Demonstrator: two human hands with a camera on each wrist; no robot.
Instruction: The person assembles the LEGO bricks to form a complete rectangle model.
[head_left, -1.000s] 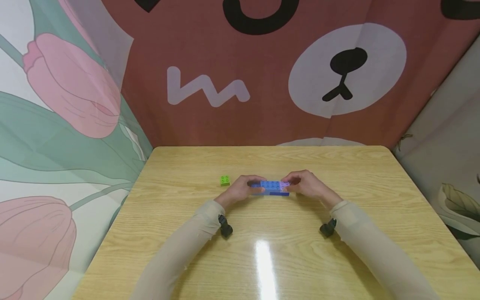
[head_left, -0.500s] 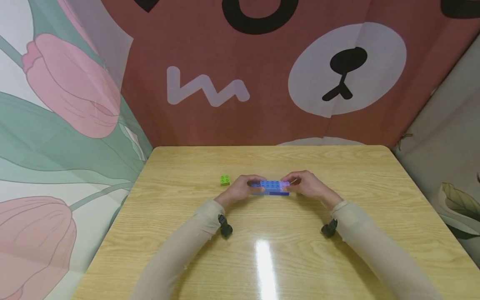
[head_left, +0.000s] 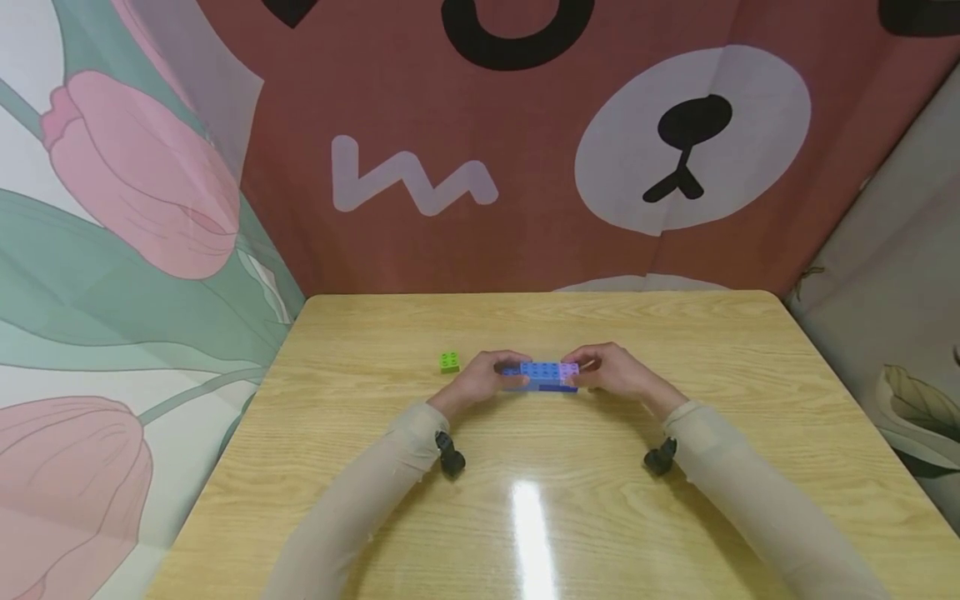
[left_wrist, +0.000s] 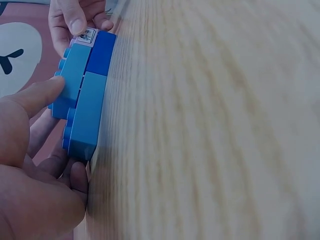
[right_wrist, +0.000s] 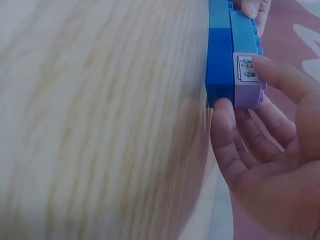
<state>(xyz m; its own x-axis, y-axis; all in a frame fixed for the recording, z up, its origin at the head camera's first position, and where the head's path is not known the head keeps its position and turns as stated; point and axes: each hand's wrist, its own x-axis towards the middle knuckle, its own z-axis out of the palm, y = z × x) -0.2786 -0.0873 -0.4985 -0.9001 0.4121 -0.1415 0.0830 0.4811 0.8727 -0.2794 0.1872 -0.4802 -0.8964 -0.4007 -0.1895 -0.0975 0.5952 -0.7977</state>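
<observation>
A two-layer row of toy building bricks lies on the table between the hands. Its top layer has a light blue brick (head_left: 542, 370) beside a lilac brick (right_wrist: 247, 95) with a printed picture on its side. Underneath sit another light blue brick (left_wrist: 91, 112) and a dark blue brick (right_wrist: 220, 65). The left hand (head_left: 478, 377) grips the upper light blue brick, thumb on the near side, other fingers behind and at the row's left end. With thumb on the printed face and fingers behind, the right hand (head_left: 618, 372) holds the lilac brick at the right end.
A small lime green brick (head_left: 449, 362) stands on the wooden table (head_left: 375, 467), left of the left hand. Behind the table's far edge hangs a brown printed curtain (head_left: 420, 250). Dark wrist cameras are strapped to both sleeves.
</observation>
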